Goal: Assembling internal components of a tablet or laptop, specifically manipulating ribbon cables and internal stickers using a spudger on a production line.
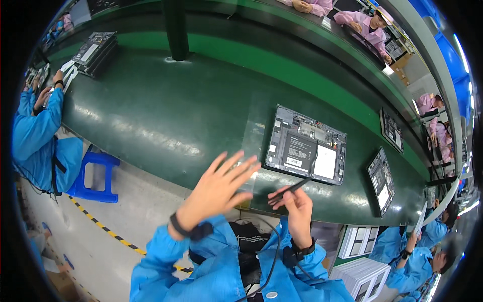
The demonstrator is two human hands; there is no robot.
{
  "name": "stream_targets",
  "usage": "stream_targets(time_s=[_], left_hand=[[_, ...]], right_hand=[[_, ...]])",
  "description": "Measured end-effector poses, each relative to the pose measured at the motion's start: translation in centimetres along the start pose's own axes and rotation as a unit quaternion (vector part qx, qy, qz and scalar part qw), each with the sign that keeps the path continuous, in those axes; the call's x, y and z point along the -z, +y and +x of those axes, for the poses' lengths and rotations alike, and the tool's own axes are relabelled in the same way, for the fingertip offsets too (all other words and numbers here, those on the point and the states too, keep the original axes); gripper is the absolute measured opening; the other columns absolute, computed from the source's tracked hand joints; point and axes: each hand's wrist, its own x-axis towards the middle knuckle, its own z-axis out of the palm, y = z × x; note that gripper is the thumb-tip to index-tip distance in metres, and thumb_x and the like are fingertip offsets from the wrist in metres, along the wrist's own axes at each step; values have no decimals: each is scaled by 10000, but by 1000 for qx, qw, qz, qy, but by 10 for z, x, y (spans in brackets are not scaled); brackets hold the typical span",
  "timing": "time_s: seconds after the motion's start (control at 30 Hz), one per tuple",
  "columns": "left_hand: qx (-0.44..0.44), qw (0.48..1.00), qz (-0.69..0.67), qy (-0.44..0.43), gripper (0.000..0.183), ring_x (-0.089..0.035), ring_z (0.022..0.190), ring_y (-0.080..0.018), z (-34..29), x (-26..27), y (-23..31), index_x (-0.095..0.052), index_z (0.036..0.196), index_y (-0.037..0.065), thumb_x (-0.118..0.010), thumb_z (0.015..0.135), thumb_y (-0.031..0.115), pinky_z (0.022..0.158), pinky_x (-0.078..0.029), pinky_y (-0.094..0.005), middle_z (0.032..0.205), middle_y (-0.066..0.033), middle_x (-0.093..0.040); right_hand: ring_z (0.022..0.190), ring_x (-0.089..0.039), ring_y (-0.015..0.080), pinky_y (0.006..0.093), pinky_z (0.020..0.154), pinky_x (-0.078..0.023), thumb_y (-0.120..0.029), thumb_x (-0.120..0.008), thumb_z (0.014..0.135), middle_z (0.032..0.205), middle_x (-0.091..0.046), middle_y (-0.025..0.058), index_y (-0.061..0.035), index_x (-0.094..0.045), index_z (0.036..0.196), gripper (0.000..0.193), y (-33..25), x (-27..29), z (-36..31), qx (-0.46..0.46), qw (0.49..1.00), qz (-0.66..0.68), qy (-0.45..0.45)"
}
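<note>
In front of me on the green workbench lies an opened tablet-like device (329, 132), its circuit board exposed, with a dark battery (298, 149) and a white panel (325, 161) side by side. My left hand (219, 183) hovers left of the device over the bench edge, fingers spread, holding nothing. Just below the device, my right hand (298, 204) pinches a slim black tool (294, 187), possibly tweezers. The tool's tip is close to the device's near edge; I cannot tell whether it touches. Each wrist wears a dark band, with a black cord hanging between the arms.
More opened devices (382, 181) (391, 130) lie to the right, and a stack of them (95, 50) at far left. A dark post (175, 30) rises from the bench (151, 110). A blue stool (96, 176) stands left, near a co-worker in blue (35, 131). White trays (363, 274) are stacked at lower right.
</note>
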Motion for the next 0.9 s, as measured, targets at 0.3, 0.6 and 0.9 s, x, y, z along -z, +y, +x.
stream_targets(time_s=[0.3,0.6,0.9], left_hand=[[-6,986,155,-54,651,-306,1508,-324,22,17,-68,-438,1534,107,-601,969,387,1246,-193,-536,1618,-81,-384],[6,992,127,10,571,-518,1323,-319,-33,3,-19,-636,1333,104,-716,810,320,1127,-369,-526,1413,-125,-576],[57,991,116,40,632,-487,1360,-316,-45,-21,-15,-620,1385,184,-706,805,421,1164,-320,-557,1423,-105,-571]], right_hand=[[949,-685,181,317,860,-558,-21,-600,1014,1112,-709,152,30,-582,1215,208,10,-18,30,31,999,38,-20],[866,-736,189,272,719,-590,-31,-656,987,1084,-733,152,36,-609,1160,192,22,-57,67,49,998,-25,5],[718,-734,159,255,581,-576,-50,-684,973,989,-749,118,47,-628,1115,181,28,-70,73,44,995,-77,54]])
